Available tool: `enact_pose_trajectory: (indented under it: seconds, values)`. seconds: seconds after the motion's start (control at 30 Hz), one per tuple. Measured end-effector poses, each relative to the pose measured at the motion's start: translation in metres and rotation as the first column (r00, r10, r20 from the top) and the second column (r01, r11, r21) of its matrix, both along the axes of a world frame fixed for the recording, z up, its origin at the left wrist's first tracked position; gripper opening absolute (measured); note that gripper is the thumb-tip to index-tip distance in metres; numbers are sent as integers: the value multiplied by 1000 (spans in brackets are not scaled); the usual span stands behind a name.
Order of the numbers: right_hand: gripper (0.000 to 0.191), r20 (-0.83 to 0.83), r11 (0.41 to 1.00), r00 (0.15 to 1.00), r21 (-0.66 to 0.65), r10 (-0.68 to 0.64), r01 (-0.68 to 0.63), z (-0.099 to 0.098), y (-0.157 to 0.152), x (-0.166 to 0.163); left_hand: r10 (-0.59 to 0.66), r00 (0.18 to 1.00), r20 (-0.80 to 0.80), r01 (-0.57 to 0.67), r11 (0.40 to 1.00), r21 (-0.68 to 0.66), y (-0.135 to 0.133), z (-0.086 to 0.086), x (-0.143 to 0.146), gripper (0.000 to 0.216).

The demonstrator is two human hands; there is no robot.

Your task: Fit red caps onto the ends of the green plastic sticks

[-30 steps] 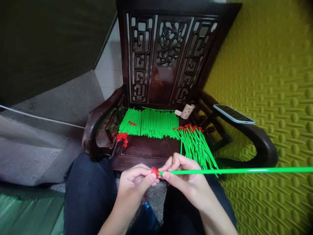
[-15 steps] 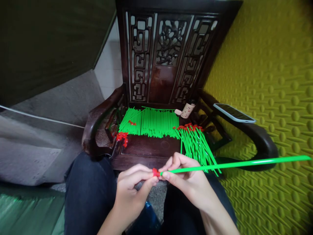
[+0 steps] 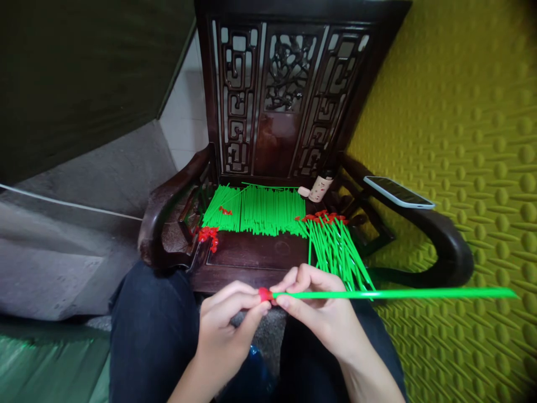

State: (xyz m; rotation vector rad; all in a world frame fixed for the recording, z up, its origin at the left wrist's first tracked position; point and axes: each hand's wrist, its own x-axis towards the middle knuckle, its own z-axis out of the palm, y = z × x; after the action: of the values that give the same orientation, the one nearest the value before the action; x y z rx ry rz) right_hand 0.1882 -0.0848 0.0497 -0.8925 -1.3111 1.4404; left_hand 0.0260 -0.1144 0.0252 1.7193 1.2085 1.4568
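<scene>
Between thumb and fingers, my left hand pinches a small red plastic piece. My right hand is closed on a long green plastic stick close to its left end, which meets the red piece. The stick points to the right, almost level. Beyond my hands, many green sticks lie side by side on the chair seat. Sticks with red ends are heaped at the seat's right side and hang over its front. Loose red pieces lie at the seat's left edge.
The dark wooden chair has a carved back and curved armrests. A phone rests on the right armrest. A patterned bottle is at the back right of the seat. A yellow studded surface runs along the right.
The green stick's far end has swung down, so the stick is closer to level. Both hands keep their grip in nearly the same place. The view has shifted slightly.
</scene>
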Motion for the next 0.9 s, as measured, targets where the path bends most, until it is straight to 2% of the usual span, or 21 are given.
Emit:
enact_pose_trajectory:
  seconds: [0.2,0.33,0.4,0.47,0.6,0.73,0.83,0.9]
  values:
    - [13,-29,996,999,85,-26,28,-4,-6,-1,146,989,26,-147,989,26,3,-2,1,18]
    - [12,17,999,999,0,-49,49,-5,-8,0,243,969,-46,-232,957,174,5,-7,-5,29]
    - [13,44,997,998,-56,-54,56,-6,-8,-1,243,967,-80,-220,949,226,7,-8,-9,32]
    - [11,66,998,996,-33,-59,61,-8,-8,-1,230,966,-118,-197,950,243,9,-9,-12,32]
    - [4,222,976,970,210,-102,55,-9,-9,-2,205,946,-253,-154,966,208,12,-8,-16,22]
    - [7,368,939,929,334,-48,-84,-8,-13,-6,115,896,-428,-75,991,109,14,-8,-20,4]
    - [8,430,915,902,354,23,-193,-7,-15,-8,41,819,-572,3,997,75,16,-8,-23,22]
    - [10,479,905,877,355,39,-234,-6,-16,-8,35,755,-654,33,995,90,17,-8,-25,29]
